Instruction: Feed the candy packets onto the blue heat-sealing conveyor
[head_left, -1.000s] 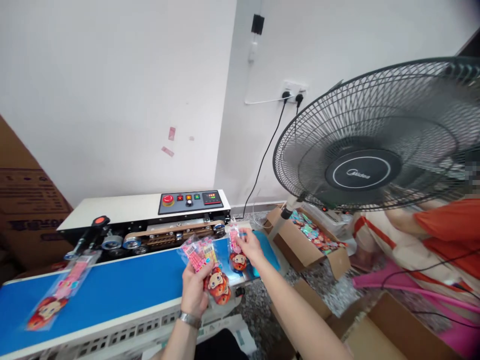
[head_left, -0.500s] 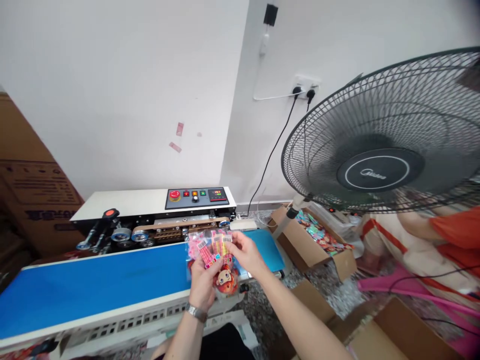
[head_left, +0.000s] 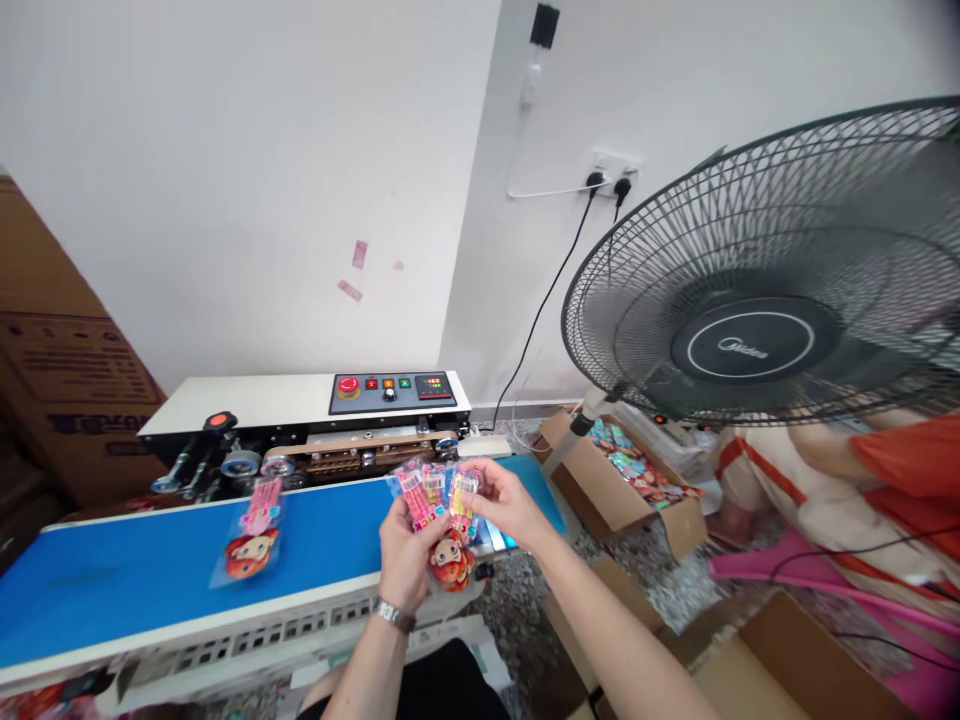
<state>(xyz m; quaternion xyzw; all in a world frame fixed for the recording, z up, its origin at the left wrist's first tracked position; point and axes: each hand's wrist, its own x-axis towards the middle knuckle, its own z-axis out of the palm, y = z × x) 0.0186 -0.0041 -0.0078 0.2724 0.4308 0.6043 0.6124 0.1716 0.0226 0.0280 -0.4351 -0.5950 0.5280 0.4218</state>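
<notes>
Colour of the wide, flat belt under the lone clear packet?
The wide, flat belt is bright blue; head view shows it best.

Person's body, head view: L hand [head_left: 405, 560] and R hand [head_left: 512, 505] bare, as are the L forearm [head_left: 364, 672] and R forearm [head_left: 604, 615]. L wrist bears a silver-col. metal band [head_left: 394, 614], apparently linked; watch vs. bracelet unclear. Blk. garment [head_left: 435, 688], plain, matte, shows at btm. edge btwn. forearms, type indet.
</notes>
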